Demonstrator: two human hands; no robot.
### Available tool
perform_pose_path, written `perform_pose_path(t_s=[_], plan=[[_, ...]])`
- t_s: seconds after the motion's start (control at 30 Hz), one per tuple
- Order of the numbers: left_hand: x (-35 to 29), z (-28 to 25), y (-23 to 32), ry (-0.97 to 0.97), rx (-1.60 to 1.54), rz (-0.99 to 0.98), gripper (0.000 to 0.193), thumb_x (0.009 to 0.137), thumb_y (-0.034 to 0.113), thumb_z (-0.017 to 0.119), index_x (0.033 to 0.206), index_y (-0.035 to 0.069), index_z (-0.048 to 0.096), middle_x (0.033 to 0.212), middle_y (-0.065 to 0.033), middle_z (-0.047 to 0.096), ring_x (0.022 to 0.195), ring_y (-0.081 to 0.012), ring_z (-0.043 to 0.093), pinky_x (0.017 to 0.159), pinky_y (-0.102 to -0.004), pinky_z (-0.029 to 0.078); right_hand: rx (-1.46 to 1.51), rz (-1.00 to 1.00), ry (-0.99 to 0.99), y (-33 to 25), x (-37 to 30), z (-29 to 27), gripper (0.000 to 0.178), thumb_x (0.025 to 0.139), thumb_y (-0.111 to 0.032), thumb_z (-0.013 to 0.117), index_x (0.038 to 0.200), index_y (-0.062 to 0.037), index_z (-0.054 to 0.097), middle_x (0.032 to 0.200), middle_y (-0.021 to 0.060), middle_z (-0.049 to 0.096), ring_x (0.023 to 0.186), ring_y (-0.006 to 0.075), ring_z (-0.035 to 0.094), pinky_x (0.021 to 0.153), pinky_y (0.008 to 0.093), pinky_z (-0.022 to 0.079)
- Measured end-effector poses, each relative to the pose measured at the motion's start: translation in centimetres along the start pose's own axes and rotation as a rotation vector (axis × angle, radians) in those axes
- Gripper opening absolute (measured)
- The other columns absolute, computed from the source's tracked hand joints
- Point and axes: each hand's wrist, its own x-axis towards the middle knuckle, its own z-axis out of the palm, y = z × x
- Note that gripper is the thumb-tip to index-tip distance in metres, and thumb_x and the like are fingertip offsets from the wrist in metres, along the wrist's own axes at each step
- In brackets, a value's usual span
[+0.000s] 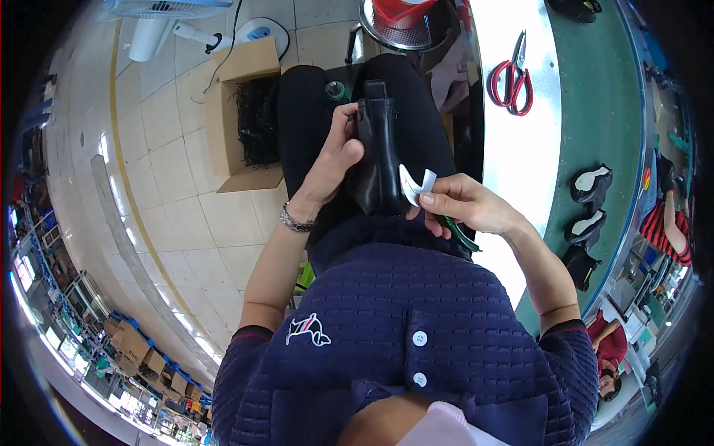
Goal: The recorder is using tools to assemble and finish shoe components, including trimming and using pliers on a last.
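Room: a workshop with a pale tiled floor (178, 215) and shelving at the far left edge. A long green tabletop (595, 111) runs along the person's right, with a bright white strip beside it.
Boot: a black boot (379, 160) lies on the seated person's lap, between both hands, its shaft pointing away from the body.
Left hand: the left hand (335, 160) wraps the side of the boot, its grip closed around the shaft with the thumb on top.
Right hand: the right hand (457, 204) pinches a small curved white piece (415, 186) against the boot between thumb and forefinger; a green-handled tool (462, 236) is tucked under the same palm.
Handling: the boot looks like soft, pliable leather with a stiffer sole, light enough for one hand and likely to flop if held by the top edge alone. A hold around the shaft seems steadiest. The white piece looks thin and bendable, so a fingertip pinch at its edge should do.
Containers: an open cardboard box (242, 123) on the floor to the left holds a tangle of dark, stringy material. A metal mesh basket (405, 26) stands ahead of the knees with something red and white in it.
Tabletop items: red-handled scissors (512, 78) and black shoe parts with white linings (591, 186).
Other people: a person in red sits at the far right.
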Motion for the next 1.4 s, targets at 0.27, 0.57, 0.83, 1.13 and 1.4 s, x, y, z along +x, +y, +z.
perform_pose_path(t_s=[0.27,0.57,0.83,1.13,1.4], plan=[[-0.6,4.9,1.0,0.267,0.141,0.082,0.048,0.083,0.036,0.074,0.112,0.009,0.047,0.091,0.0021,0.051,0.080,-0.0055,0.049,0.071,-0.0212,0.044,-0.071,0.070,-0.031,-0.4,-0.1,1.1,0.053,0.097,-0.047,0.050,0.071,-0.0024,0.064,0.056,0.0014,0.056,0.051,0.0095,0.056,0.051,0.0227,0.045],[-1.5,4.7,-0.7,0.335,0.221,0.162,0.035,0.083,0.032,0.073,0.102,0.009,0.055,0.086,0.0035,0.051,0.075,-0.0046,0.048,0.066,-0.0201,0.042,-0.832,0.203,-0.078,-5.7,0.0,1.6,0.065,0.097,-0.050,0.047,0.054,-0.0016,0.057,0.048,0.0063,0.056,0.045,0.0161,0.060,0.047,0.0292,0.047],[0.9,3.5,1.5,0.346,0.086,0.046,0.032,0.088,0.035,0.067,0.104,0.009,0.056,0.085,0.0037,0.055,0.070,-0.0041,0.052,0.060,-0.0191,0.044,-0.242,0.048,0.123,-2.0,1.4,2.3,0.060,0.096,-0.047,0.053,0.057,-0.0011,0.057,0.051,0.0039,0.056,0.047,0.0101,0.057,0.048,0.0255,0.044],[-0.3,3.4,2.3,0.290,-0.144,-0.003,0.047,0.090,0.035,0.059,0.125,0.006,0.050,0.103,-0.0077,0.060,0.092,-0.0188,0.061,0.083,-0.0317,0.051,-0.767,0.088,1.085,5.4,-3.2,-3.6,0.030,0.093,-0.028,0.058,0.091,0.0004,0.067,0.066,0.0173,0.064,0.065,0.0312,0.067,0.064,0.0419,0.051],[0.7,6.7,5.5,0.047,-0.218,0.022,0.088,0.087,0.069,0.044,0.134,-0.004,0.041,0.127,-0.0238,0.053,0.117,-0.0358,0.053,0.101,-0.0461,0.043,-1.121,0.063,1.318,11.2,-4.3,-8.3,0.055,0.080,-0.021,0.068,0.130,-0.0035,0.049,0.121,0.0228,0.053,0.108,0.0404,0.055,0.089,0.0473,0.047]])
